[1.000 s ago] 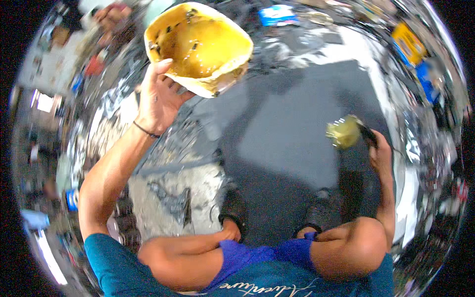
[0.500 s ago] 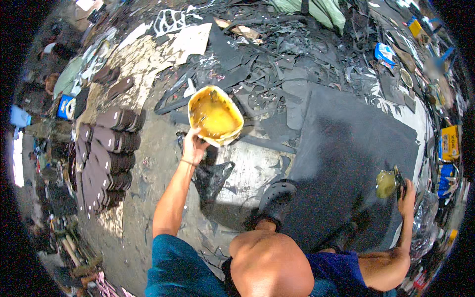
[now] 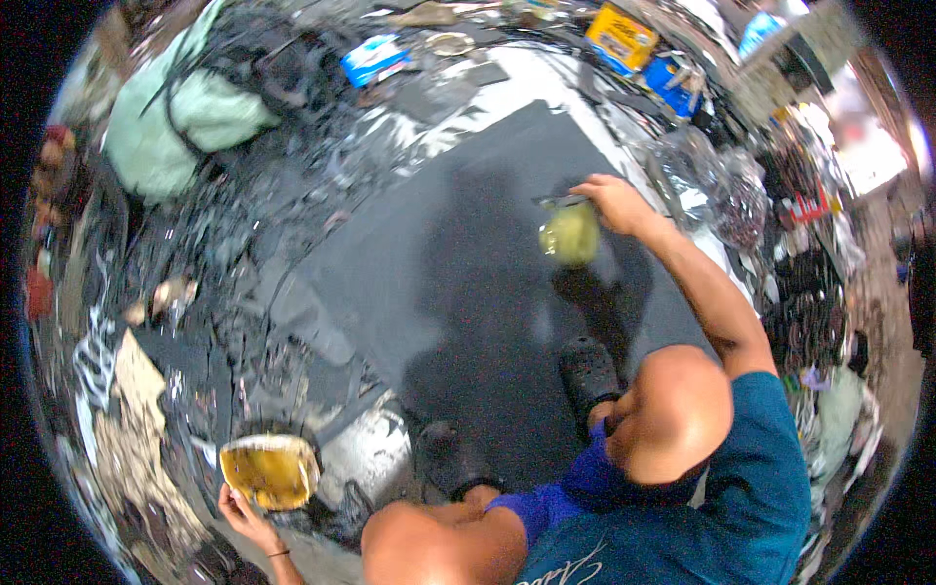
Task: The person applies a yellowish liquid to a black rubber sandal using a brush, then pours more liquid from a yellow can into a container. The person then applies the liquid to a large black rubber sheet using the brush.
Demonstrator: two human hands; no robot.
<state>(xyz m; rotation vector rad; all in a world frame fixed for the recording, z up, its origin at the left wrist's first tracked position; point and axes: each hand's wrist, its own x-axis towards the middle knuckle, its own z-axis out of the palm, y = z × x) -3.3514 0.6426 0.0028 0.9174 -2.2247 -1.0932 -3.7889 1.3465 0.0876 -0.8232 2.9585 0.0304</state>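
My left hand (image 3: 252, 522) is closed on the rim of a cut-open plastic tub (image 3: 310, 470) of yellow-amber glue (image 3: 268, 473), at the lower left. My right hand (image 3: 616, 205) is closed around a dark, flat spreader (image 3: 564, 201), partly hidden by the fingers. Just below the spreader, a wet yellowish puddle of glue (image 3: 570, 236) lies on a large dark grey sheet (image 3: 468, 292). Blur keeps me from telling whether the spreader touches the puddle.
My dark clogs (image 3: 588, 372) rest on the sheet. Dark offcuts (image 3: 224, 234) litter the floor to its left. A pale green sack (image 3: 161, 136) lies at the far left. Yellow-and-blue boxes (image 3: 624, 41) and clear plastic bags (image 3: 731, 190) lie beyond the sheet's right side.
The view has swung right, putting the sheet in the middle and the tub at the lower left. Both hands keep their holds; the spreader remains by the puddle.
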